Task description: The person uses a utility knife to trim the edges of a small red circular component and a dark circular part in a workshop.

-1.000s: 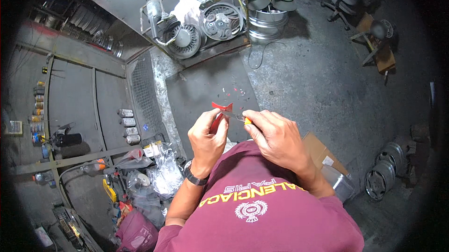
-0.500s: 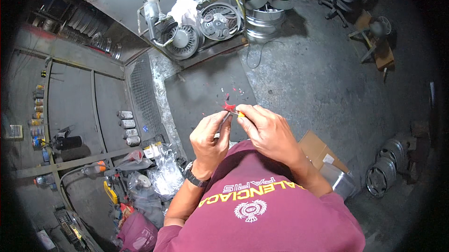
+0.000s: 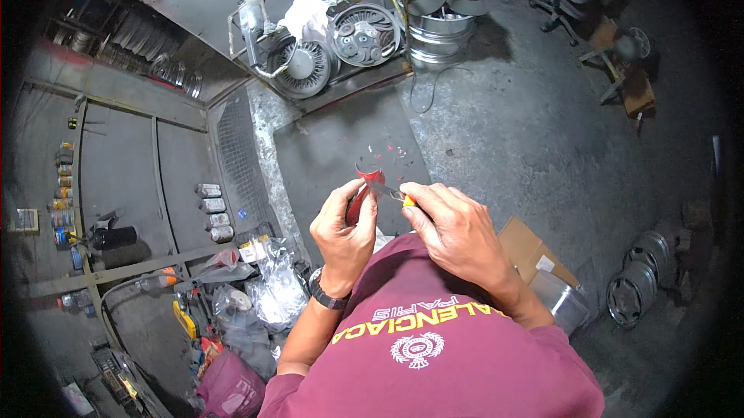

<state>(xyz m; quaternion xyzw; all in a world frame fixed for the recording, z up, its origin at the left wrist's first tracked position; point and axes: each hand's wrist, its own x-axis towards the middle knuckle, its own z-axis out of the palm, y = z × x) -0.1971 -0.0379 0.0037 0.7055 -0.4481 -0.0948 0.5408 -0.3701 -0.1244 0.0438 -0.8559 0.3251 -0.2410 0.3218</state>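
My left hand (image 3: 345, 232) is closed round a red curved piece (image 3: 370, 177), its hooked upper end standing out above the fingers. A dark red part of it also shows between thumb and fingers. In my right hand (image 3: 457, 224) I grip a yellow-handled knife (image 3: 408, 200), the handle mostly hidden by the fingers. Its grey blade points left and meets the red piece close to my left fingertips. Small red, white and dark scraps (image 3: 390, 156) lie on the dark mat (image 3: 310, 146) beyond my hands.
Ahead, a metal frame (image 3: 337, 1) holds wheel covers (image 3: 366, 36), with stacked rims (image 3: 439, 34) beside it. Bottles (image 3: 211, 206) and cans (image 3: 62, 193) line the left. Plastic bags (image 3: 275, 286) lie near my left arm, a cardboard box (image 3: 523, 251) near my right.
The red piece has turned and tipped left, showing more of its dark red part. My right hand has shifted slightly right and down, exposing more of the blade.
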